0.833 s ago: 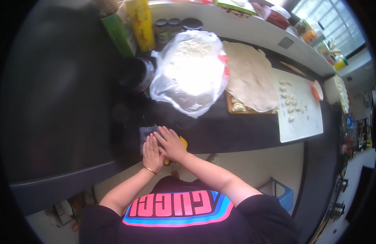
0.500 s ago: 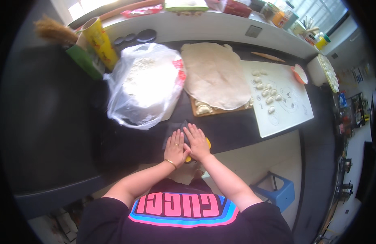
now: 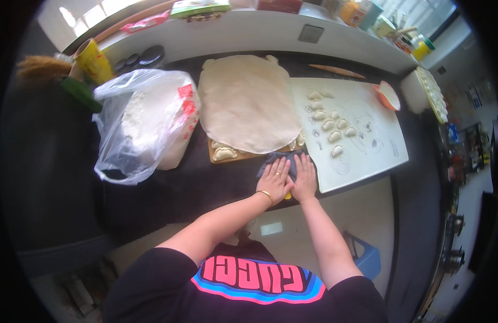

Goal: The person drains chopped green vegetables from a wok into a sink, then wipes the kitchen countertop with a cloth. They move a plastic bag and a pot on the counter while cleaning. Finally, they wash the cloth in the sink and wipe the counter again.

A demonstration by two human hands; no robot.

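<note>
Both my hands lie flat on a dark grey cloth (image 3: 266,161), pressing it onto the black counter. My left hand (image 3: 276,180) has its fingers stretched out, with a ring and a gold bangle on it. Close beside it, my right hand (image 3: 304,178) is also flat, its thumb side touching the left. The cloth sits against the front edge of a wooden board (image 3: 243,156) and next to the white board (image 3: 367,168). A large dough sheet (image 3: 249,102) drapes over filled dumplings (image 3: 225,154) on the wooden board.
An open plastic bag of flour (image 3: 152,126) stands at the left. Several small dumplings (image 3: 328,125) rest on the white board, near an orange-rimmed bowl (image 3: 388,96). Behind lies a rolling pin (image 3: 336,70). A blue stool (image 3: 367,261) stands below the counter.
Both hands have slid the cloth to the right along the counter front, from near the wooden board's left corner to beside the white board. The view has shifted too.
</note>
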